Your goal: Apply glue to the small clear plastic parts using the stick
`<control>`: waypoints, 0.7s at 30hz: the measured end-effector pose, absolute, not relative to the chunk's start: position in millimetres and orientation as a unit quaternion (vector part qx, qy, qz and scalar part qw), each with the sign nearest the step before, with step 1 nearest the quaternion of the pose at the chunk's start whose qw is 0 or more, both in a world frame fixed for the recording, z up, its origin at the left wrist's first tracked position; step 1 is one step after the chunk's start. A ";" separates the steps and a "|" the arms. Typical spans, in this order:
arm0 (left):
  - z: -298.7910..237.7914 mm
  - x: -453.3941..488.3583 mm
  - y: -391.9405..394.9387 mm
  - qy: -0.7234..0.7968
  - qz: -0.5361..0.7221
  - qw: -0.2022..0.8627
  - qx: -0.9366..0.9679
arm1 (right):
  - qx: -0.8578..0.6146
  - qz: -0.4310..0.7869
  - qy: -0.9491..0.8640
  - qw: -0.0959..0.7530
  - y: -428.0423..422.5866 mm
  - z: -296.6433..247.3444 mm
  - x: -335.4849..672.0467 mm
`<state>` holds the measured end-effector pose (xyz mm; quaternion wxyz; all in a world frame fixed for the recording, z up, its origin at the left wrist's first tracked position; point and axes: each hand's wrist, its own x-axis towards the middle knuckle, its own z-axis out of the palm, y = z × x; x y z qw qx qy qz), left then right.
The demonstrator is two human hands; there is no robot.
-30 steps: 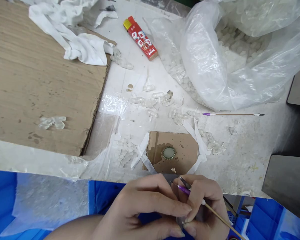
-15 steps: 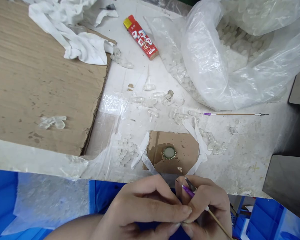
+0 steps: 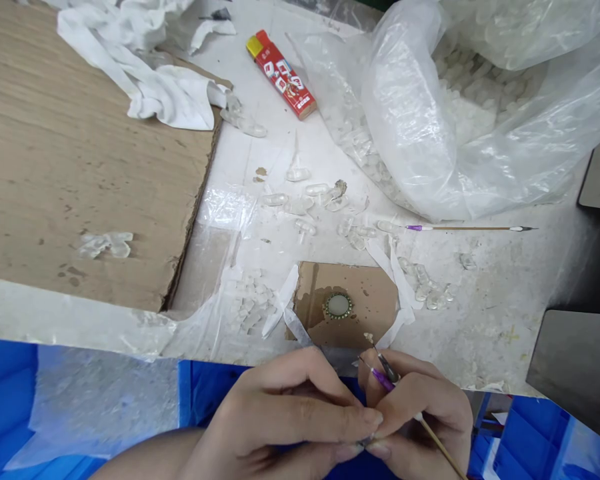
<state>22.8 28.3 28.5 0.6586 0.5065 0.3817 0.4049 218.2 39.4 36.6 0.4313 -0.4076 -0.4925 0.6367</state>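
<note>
Purple brush (image 3: 383,379) in R hand (image 3: 425,417), touching L hand (image 3: 285,420), tip near cardboard edge (image 3: 347,347).

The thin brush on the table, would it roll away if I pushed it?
The thin brush looks round and slender, so it would probably roll if pushed. It seems light, since it is mostly a skinny wooden stick. Its fine pointed tip looks delicate and might bend.

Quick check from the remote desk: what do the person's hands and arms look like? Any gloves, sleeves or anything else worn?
Neither the left hand nor the right hand wears a glove, and no ring or tape shows on them. The left forearm is bare, with no sleeve or watch in view; the right forearm is out of frame. The fingernails look unpainted and reach slightly past the fingertips.
</note>
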 end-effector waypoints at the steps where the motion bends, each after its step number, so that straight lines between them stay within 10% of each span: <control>1: 28.6 22.8 28.3 0.382 0.404 0.657 0.509 | -0.409 0.633 -0.496 0.431 38.4 36.1 218.9; 21: 49.2 14.8 39.1 0.383 0.328 0.716 0.484 | -0.449 0.582 -0.484 0.475 29.5 33.1 201.1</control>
